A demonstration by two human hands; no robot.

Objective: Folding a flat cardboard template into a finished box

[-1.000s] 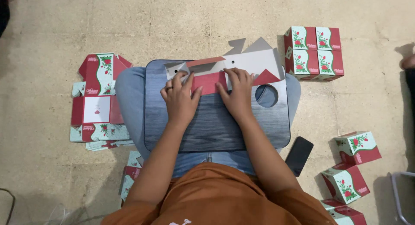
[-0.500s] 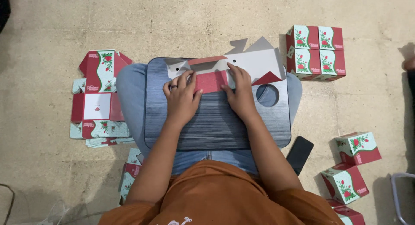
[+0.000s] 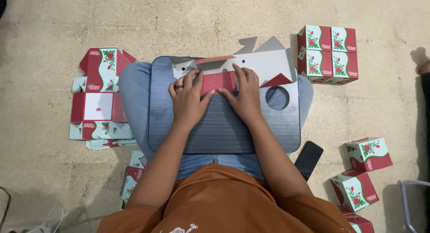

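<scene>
Head view, one entry: dark grey ribbed plastic lap tray [image 3: 224,134], resting across the seated person's knees, taken as landmark. On its far half lay an unfolded red-and-grey cardboard box blank [image 3: 251,67], long axis running left to right across the tray, pointed grey flaps overhanging the far edge. Left hand [image 3: 189,98], ringed, lay palm-down and flattened on the blank's red panel, gripping nothing; right hand [image 3: 244,96] likewise spread flat, fingertips at the fold line. Judged: both pressed down to crease the panel against the hard tray. Left of the tray, on the floor: a stack of flat printed red-and-green blanks [image 3: 98,96], within reach. Beyond its far right corner: four assembled floral boxes in a block [image 3: 329,54]. Right of its near corner: black phone [image 3: 308,159], then loose finished boxes [image 3: 363,170].
</scene>
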